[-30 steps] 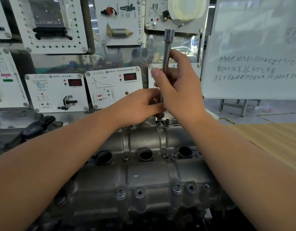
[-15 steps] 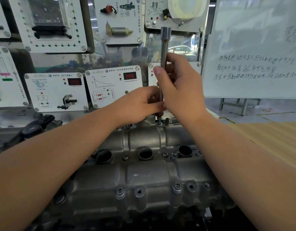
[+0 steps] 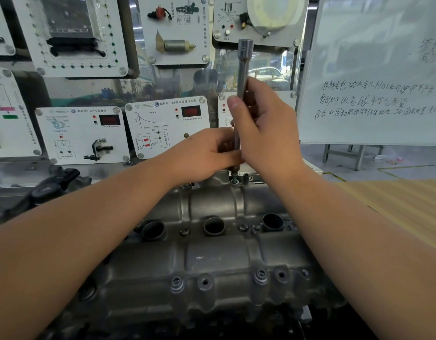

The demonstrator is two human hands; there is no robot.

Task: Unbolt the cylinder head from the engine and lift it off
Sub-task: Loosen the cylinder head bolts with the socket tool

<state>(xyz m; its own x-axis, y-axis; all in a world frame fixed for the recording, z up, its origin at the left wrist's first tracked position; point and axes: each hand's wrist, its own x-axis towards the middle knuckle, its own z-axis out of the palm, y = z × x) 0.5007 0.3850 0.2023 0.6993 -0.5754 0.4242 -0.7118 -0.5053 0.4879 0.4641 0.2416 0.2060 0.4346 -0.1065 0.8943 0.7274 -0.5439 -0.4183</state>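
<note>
1. We see the cylinder head, grey cast metal, lying across the lower middle of the view on the engine; three round open holes sit in a row along its middle.
2. A long metal socket tool stands nearly upright over the head's far edge, approx. mid-length of that edge. Its wide open end points up.
3. The tool's lower tip sits on a bolt at that far edge; we can't tell how deep it's seated.
4. Right hand is wrapped round the tool's shaft, thumb up along the near side, fingers curled behind.
5. Left hand grips the lower shaft just below the right hand; fingers curled round it, the 2 hands touching.
6. Along the head's near edge we count several bolt bosses, some w/ bolts in, some showing bare holes.
7. Behind the engine: white training panels w/ red displays and diagrams.
8. A whiteboard w/ handwriting stands at the back right.
9. A pale wood-grain surface lies off the head's right end.
</note>
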